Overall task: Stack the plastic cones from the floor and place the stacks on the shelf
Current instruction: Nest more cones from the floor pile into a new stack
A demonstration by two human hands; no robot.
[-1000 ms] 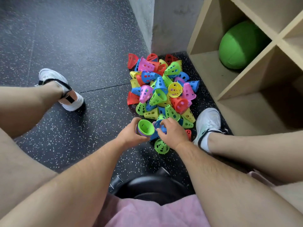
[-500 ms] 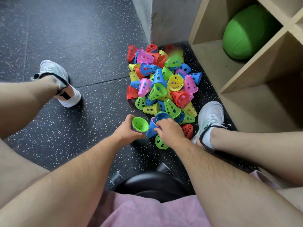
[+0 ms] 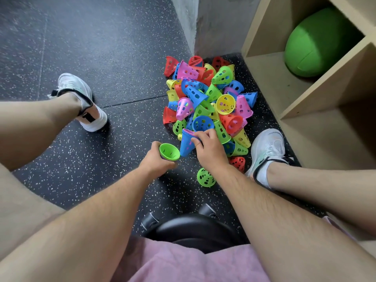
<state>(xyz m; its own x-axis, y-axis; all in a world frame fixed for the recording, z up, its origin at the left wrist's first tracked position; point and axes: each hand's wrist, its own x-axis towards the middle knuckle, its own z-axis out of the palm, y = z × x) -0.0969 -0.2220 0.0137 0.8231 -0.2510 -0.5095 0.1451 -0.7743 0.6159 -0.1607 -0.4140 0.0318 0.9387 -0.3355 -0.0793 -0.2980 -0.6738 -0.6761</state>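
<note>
Above the speckled black floor (image 3: 101, 47), the right hand (image 3: 211, 151) has pinched up a blue perforated plastic cone (image 3: 186, 146) for the green-topped stack (image 3: 169, 151) gripped in the left hand (image 3: 156, 160).

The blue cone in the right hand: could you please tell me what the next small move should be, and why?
Probably lower the blue cone tip-first into the green-topped stack: the right hand grips its rim, and the left hand holds the stack mouth-up right beside it.
</note>
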